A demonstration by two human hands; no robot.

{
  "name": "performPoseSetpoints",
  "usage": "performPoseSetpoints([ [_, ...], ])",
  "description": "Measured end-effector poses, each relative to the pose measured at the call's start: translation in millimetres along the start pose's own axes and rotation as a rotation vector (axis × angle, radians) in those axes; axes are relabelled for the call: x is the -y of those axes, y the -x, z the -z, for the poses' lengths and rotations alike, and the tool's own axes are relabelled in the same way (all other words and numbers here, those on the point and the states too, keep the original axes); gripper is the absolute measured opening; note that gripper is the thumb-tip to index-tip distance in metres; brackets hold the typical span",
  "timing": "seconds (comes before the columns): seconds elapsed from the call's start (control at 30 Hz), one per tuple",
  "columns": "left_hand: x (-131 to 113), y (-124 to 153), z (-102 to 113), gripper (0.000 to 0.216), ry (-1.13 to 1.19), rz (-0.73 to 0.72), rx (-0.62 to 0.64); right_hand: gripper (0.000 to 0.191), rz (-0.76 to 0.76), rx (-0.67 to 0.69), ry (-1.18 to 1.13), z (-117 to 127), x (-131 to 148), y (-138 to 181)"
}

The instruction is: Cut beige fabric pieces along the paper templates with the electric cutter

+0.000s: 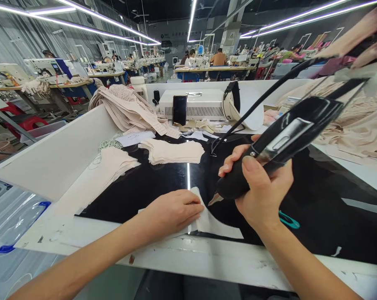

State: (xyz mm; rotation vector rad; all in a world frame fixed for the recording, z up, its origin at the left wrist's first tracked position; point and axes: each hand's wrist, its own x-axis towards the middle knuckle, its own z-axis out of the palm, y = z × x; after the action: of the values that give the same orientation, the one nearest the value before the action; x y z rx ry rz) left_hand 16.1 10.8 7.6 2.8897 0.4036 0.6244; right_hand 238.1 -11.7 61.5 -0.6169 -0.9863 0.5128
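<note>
My left hand (176,210) lies on a pale fabric piece (219,225) near the front of the black work mat (126,196), its fingers pressing the cloth down. My right hand (263,191) is wrapped round a black corded electric hand tool (288,129) with a silver metal plate on its side. The tool is held tilted, its rounded lower end just right of the fabric. A small pointed tip (215,199) shows beneath that end; whether it belongs to the tool I cannot tell. Behind my left hand lies a stack of cut cream pieces (176,151).
More cream pieces (113,164) lie left, below a heap of fabric strips (122,108). A phone (179,110) leans on a white vented box (200,104). A teal clip-like object (288,220) lies right. Another person's blurred hand (371,52) shows at upper right.
</note>
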Motion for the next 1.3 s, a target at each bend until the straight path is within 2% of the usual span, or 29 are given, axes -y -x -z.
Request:
performPoseSetpoints([
  [0.27,-2,4,-2,0.030,-0.043,-0.019,-0.029,0.048,0.021,0.030,-0.013,-2,-8,3],
  [0.4,-1,6,-4,0.024,-0.076,-0.038,-0.030,0.046,0.017,0.044,0.002,-1,-9,5],
  [0.53,-2,7,-1,0.023,-0.074,-0.035,-0.012,0.044,0.006,0.050,0.013,0,-5,5],
  [0.73,-1,10,3,0.020,-0.073,-0.041,0.015,0.050,0.004,-0.011,0.028,3,7,7],
  [0.93,1,11,-1,0.023,-0.086,-0.037,0.001,0.051,-0.015,0.015,0.031,6,4,13],
  [1.1,-1,10,2,0.022,-0.084,-0.023,0.007,0.045,-0.018,0.035,0.011,7,7,12],
  [1.3,1,9,6,0.023,-0.098,-0.045,-0.058,0.046,-0.002,-0.081,0.021,8,17,12],
])
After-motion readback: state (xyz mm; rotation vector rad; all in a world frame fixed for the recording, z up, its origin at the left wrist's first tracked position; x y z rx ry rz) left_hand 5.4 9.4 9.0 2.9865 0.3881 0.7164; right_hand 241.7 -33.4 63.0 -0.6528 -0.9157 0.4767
